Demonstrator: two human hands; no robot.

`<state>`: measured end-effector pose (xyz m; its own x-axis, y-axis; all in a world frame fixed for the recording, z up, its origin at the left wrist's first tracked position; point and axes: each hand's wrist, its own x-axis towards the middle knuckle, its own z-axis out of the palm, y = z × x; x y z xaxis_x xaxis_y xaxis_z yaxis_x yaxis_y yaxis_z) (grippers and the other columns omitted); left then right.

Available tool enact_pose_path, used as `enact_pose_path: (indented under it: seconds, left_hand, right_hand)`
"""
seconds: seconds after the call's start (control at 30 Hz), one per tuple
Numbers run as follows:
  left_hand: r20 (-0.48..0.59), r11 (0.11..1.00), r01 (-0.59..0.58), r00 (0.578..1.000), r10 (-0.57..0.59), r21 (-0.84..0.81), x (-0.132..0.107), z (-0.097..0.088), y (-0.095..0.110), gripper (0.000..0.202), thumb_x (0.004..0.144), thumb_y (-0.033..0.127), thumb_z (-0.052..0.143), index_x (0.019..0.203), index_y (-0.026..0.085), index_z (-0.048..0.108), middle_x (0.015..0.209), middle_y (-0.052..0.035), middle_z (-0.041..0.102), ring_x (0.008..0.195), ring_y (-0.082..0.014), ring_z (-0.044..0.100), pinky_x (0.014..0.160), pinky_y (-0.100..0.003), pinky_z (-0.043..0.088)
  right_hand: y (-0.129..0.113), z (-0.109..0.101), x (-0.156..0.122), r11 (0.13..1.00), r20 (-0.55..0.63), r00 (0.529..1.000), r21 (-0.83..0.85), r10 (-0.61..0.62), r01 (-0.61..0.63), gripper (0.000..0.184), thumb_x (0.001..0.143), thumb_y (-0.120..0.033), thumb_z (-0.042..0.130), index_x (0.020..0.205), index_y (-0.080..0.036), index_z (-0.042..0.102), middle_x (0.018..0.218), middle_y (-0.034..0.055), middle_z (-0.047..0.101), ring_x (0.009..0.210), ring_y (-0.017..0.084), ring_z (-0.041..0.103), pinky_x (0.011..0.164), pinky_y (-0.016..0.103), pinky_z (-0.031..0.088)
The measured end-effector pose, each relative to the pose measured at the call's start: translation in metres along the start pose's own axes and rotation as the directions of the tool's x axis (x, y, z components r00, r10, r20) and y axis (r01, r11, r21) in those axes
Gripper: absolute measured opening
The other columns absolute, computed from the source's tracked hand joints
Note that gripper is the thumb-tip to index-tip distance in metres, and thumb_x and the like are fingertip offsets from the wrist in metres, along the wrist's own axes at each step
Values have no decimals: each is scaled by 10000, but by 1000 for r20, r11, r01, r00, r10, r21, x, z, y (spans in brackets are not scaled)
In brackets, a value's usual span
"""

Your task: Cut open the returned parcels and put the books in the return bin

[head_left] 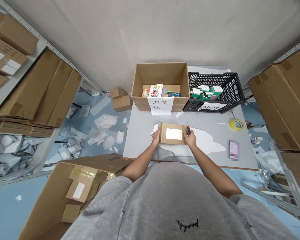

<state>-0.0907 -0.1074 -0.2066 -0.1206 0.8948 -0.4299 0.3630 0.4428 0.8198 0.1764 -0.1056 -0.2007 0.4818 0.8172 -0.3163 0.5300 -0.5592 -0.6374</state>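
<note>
Left hand (155,136) part open, fingers pressed to one end of a small carton (171,140), not gripping; carton lies flat on the table (145,128), white label (173,134) up. Right hand (190,138) closed round a box cutter (188,129), tip up, against the carton's other end. Open box (160,75), crate (215,83) beyond, tape (236,124) off right

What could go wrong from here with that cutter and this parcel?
The red-handled cutter in the right hand is at the end of the cardboard parcel, so a slip across the top could reach the left hand at the other end. The parcel also sits on loose white paper, which might slide under pressure. A deep cut might nick whatever is inside.
</note>
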Motion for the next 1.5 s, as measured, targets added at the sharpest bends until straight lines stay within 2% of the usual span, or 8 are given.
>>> enact_pose_path:
  seconds: [0.13, 0.33, 0.5, 0.73, 0.97, 1.2, 1.37, 1.5]
  left_hand:
    - [-28, 989, -121, 992, 119, -90, 1, -9, 5, 537, 1018, 536, 535, 1512, 328, 507, 1509, -64, 571, 1404, -226, 507, 1150, -383, 422]
    - [-103, 975, -220, 970, 219, -2, -2, 5, 23, 970, 761, 509, 860, 1584, 258, 412, 1381, -128, 529, 1254, -272, 576, 1055, -364, 482]
    - [4, 985, -167, 986, 167, -52, -3, 23, 29, 741, 816, 528, 812, 1451, 230, 575, 1250, -117, 560, 1220, -270, 587, 1046, -361, 498]
    - [-38, 946, -288, 957, 286, -147, -2, 37, 35, 769, 841, 481, 788, 1488, 190, 489, 1403, -165, 528, 1328, -274, 554, 1140, -385, 442]
    - [9, 925, -273, 958, 286, -265, 15, 36, 34, 785, 920, 514, 704, 1547, 195, 355, 1544, -173, 490, 1405, -279, 525, 1163, -420, 432]
    - [106, 940, -223, 961, 257, -259, 33, 27, 50, 738, 934, 601, 663, 1522, 200, 465, 1422, -143, 637, 1290, -270, 628, 1123, -414, 482]
    - [59, 911, -286, 947, 316, -298, 17, 27, 38, 872, 885, 563, 729, 1587, 203, 359, 1571, -166, 482, 1423, -300, 512, 1173, -437, 432]
    - [54, 849, -433, 882, 469, -303, 5, 27, 20, 996, 751, 376, 846, 1583, 251, 313, 1645, -143, 353, 1539, -316, 337, 1244, -491, 328]
  right_hand:
    - [-6, -4, 14, 992, 24, 999, 117, -42, 39, 355, 724, -472, 760, 868, -284, 495, 838, 19, 692, 843, 264, 667, 726, 325, 482]
    - [-33, 10, 0, 972, 53, 995, 224, -82, 68, 366, 792, -597, 663, 876, -266, 534, 845, 40, 698, 824, 253, 667, 741, 330, 494]
    - [-47, 0, -7, 910, 19, 996, 407, -90, 74, 525, 713, -717, 726, 831, -252, 513, 828, 29, 686, 806, 222, 673, 718, 309, 524]
    - [-43, -23, -14, 850, 179, 982, 525, -66, -39, 681, 511, -645, 931, 851, -258, 485, 756, -30, 631, 583, 139, 540, 404, 234, 358]
    - [-51, -10, -7, 830, 180, 982, 556, -60, -51, 700, 491, -650, 930, 837, -259, 464, 728, -48, 579, 583, 126, 515, 421, 232, 361]
    - [-67, 1, 2, 833, 164, 986, 551, -44, -55, 700, 491, -641, 932, 831, -257, 455, 721, -56, 560, 564, 113, 497, 406, 220, 349]
    - [-55, -9, -2, 804, 174, 982, 593, -73, -45, 680, 526, -659, 923, 866, -251, 498, 760, -43, 601, 532, 102, 498, 366, 210, 334]
    - [-44, -18, 0, 711, 189, 982, 694, -31, -111, 629, 698, -804, 740, 894, -250, 515, 776, -7, 646, 549, 120, 576, 343, 196, 333]
